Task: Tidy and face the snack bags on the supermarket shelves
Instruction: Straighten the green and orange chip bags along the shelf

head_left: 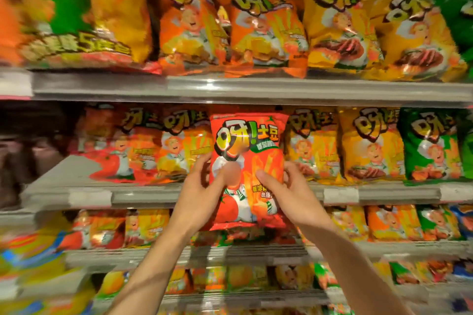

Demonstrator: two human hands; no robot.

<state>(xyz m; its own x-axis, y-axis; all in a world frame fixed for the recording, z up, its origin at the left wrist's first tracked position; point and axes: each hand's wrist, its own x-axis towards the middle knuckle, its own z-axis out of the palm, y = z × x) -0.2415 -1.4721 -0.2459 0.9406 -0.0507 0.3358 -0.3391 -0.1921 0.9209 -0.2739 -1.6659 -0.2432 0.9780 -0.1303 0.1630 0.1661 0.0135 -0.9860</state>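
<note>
A person holds a red snack bag (247, 169) upright and front-facing before the middle shelf (230, 193) of a supermarket display, both bare hands on it. The left hand (202, 186) grips the bag's left edge, thumb laid across the front and fingers wrapped behind; the right hand (286, 186) pinches the right edge the same way, its thumb pressing into the printed panel. The bag hangs in front of the shelf lip, not yet set down, between a row of orange bags (179, 148) on its left and yellow bags (314, 146) on its right.

The pack looks light and puffed with air, its glossy film catching the ceiling light and creasing under the thumbs. Such film is likely slick and the fries inside brittle, so a gentle hold at the side seams, low on the pillow, seems safer than squeezing the middle. The crimped top and bottom seals are flat and stiffer, and would also serve as a handhold.

Around it, the shelves carry similar pillow-shaped packs: green bags (430, 146) at far right, larger orange and yellow bags (84, 13) on the upper shelf (230, 88), smaller ones below. The shelf fronts are grey strips with pale price tags (340, 195). The edges of the view are blurred.
</note>
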